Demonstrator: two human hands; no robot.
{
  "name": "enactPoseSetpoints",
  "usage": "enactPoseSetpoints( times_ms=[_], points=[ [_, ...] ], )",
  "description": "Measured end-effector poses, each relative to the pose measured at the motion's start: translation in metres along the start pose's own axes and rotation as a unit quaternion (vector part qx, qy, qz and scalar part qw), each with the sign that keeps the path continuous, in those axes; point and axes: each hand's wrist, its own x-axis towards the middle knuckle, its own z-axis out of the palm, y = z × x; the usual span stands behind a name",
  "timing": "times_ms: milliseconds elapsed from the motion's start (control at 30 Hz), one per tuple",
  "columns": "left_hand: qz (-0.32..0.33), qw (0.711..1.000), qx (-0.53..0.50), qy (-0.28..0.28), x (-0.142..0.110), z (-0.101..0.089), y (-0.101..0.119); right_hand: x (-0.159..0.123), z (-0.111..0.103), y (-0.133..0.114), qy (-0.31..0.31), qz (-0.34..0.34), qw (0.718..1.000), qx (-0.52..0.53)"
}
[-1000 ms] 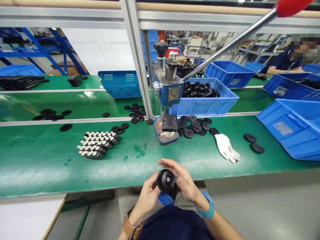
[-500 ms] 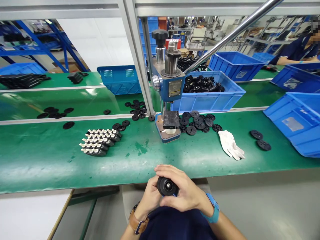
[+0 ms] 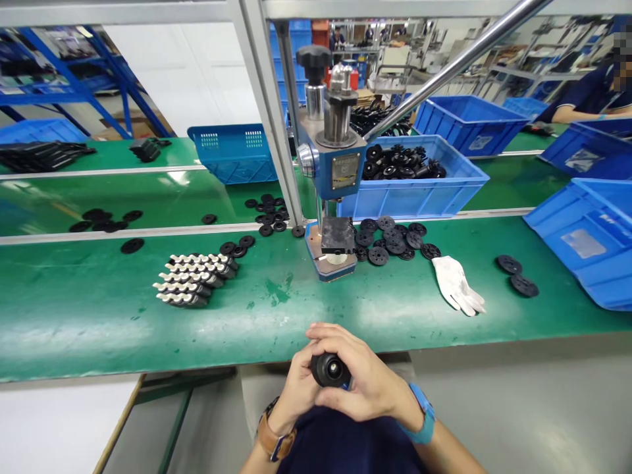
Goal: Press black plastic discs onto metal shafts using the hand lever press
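Between my two hands, just in front of the bench edge, is a round black part (image 3: pixel 326 370) with a small pale metal centre facing up. My left hand (image 3: pixel 301 377) is wrapped around its left side, with a brown-strapped watch on the wrist. Over the top and right side curls my right hand (image 3: pixel 365 376), thumb below and fingers above, a blue band at its wrist. A bit of blue shows under the part by the right thumb. The part's underside is hidden by the palms.
Beyond my hands stands a hand press (image 3: pixel 333 158) with a long lever. Black discs (image 3: pixel 395 243) and a white glove (image 3: pixel 457 286) lie right of it; cream-topped black parts (image 3: pixel 197 280) lie left. Blue bins (image 3: pixel 419 197) line the back. A person (image 3: pixel 590 99) sits at far right.
The black part turns or tilts slightly in my hands, and my right fingers shift a little over it. The camera view moves slightly; the bench things stay put.
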Motion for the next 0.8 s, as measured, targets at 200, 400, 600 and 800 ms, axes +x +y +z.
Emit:
enactPoseSetpoints(
  times_ms=[200,400,600,800],
  points=[
    [0.018,0.999,-0.017,0.027,0.001,0.004,0.001,-0.002,0.009,0.002,0.032,0.004,0.999,-0.040],
    [0.014,0.999,0.010,0.047,0.001,0.003,0.000,-0.001,0.014,0.002,0.060,-0.010,0.997,-0.049],
    [0.017,0.999,0.014,0.030,0.005,0.003,-0.001,0.000,0.013,0.002,0.069,-0.014,0.996,-0.051],
    [-0.002,1.000,0.001,0.020,0.004,0.004,-0.005,-0.002,0.013,0.006,0.077,0.000,0.996,-0.042]
  ],
)
